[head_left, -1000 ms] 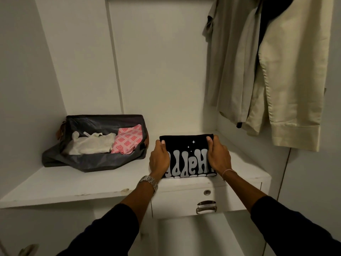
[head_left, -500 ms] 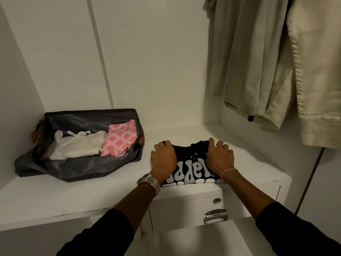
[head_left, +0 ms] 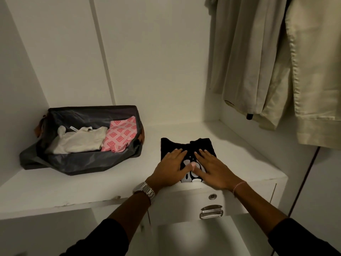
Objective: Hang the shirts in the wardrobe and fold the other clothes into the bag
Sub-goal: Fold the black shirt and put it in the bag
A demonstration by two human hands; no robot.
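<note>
Folded black T-shirt (head_left: pixel 186 146) on white wardrobe shelf (head_left: pixel 73 189), near front edge, at about 3 o'clock from open grey bag (head_left: pixel 79 163) and apart from it. Judged light, soft and limp; likely to unfold or sag if lifted by one corner. Best taken by both side edges, or scooped from beneath, to keep folds together. Left hand (head_left: pixel 170 169) laid flat on near left part of T-shirt, fingers (head_left: pixel 177 153) straight, slightly spread, aimed toward 12 o'clock. Right hand (head_left: pixel 212 169) laid flat on near right part, fingers (head_left: pixel 202 153) straight, slightly spread, aimed toward 11 o'clock. Thumbs met over printed front. Nothing pinched; cloth only pressed down. Cream garment (head_left: pixel 79 141) and pink patterned garment (head_left: pixel 120 134) already in bag. Beige shirts (head_left: pixel 276 61) hung at 1 o'clock.
</note>
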